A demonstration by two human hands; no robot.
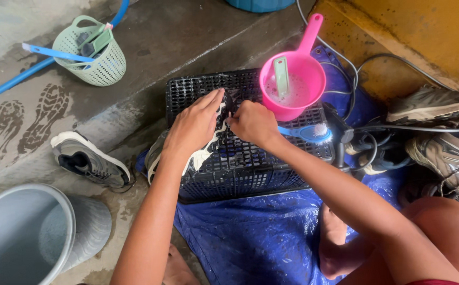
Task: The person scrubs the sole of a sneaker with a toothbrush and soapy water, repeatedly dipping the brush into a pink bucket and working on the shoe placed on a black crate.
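Far left, low: a grey bucket (pixel 21 237) stands on the wet concrete floor (pixel 176 37), its mouth toward the camera. Above it, two damp shoe prints (pixel 29 126) mark the concrete. Upper left: a pale green basket (pixel 95 60) with brushes inside, and a blue hose (pixel 23 79) running past it.

Just right of the bucket, a grey sneaker (pixel 88 159) with a white sole lies on its side on the floor, apart from both hands.

Centre: an upturned black plastic crate (pixel 250 169) sits partly on a blue tarp (pixel 255 237). A black-and-white shoe (pixel 203 153), soapy, lies across the crate's top and hangs over its left edge. The left hand (pixel 195 126) lies flat over the shoe's upper, fingers extended, pressing it down. The right hand (pixel 254 124) is clenched just beside it, fingertips pinched on a dark part of the same shoe near the top; exactly what it pinches is too small to tell.

Right of the hands, still on the crate: a blue brush (pixel 306 133) with white bristles lies touching the right wrist area, loose. Behind it, a pink dipper (pixel 292 82) holds sudsy water and a pale green brush handle (pixel 281 76).

Far right: black cables (pixel 366 68) trail over the tarp, and a pair of grey-brown trail shoes (pixel 440 132) rests against the yellow wall (pixel 424 31). The person's knee fills the lower right corner.
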